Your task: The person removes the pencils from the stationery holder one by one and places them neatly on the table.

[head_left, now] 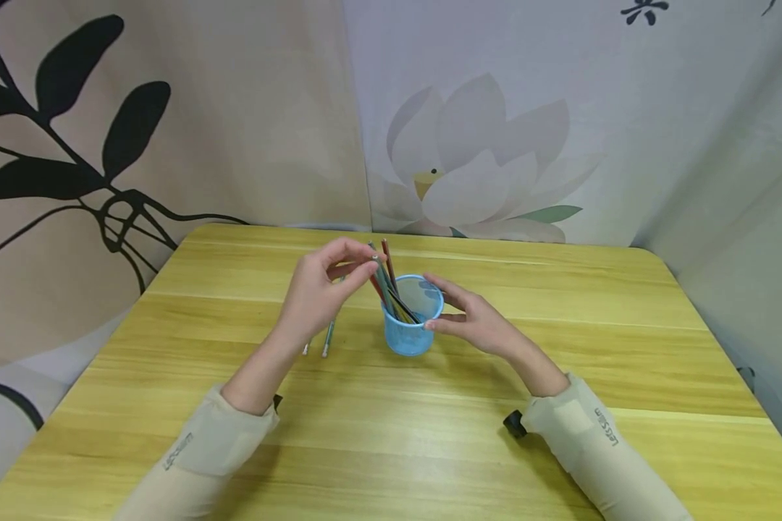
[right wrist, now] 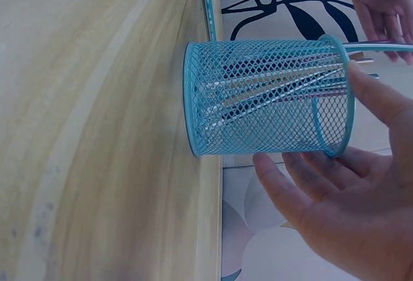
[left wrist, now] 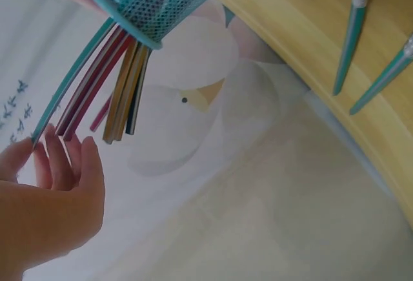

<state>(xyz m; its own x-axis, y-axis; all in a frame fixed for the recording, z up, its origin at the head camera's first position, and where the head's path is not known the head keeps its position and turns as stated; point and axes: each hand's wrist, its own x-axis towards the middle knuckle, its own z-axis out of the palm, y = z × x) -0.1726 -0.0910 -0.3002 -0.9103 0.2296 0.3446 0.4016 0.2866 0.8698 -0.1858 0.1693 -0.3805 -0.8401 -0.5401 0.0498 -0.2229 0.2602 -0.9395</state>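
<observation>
A light-blue mesh pencil holder stands upright on the table, with several pencils leaning in it. My left hand is over its left side. Thumb and fingertips pinch the upper end of a green pencil, whose lower part is inside the holder. Red pencils and yellow pencils lean close beside it, along with a dark one. From the right, my right hand holds the holder near its rim, thumb on the near side and fingers round the far side.
Two green pencils with white ends, one beside the other, lie on the wooden table left of the holder. Behind the table hangs a cloth backdrop printed with leaves and a lotus.
</observation>
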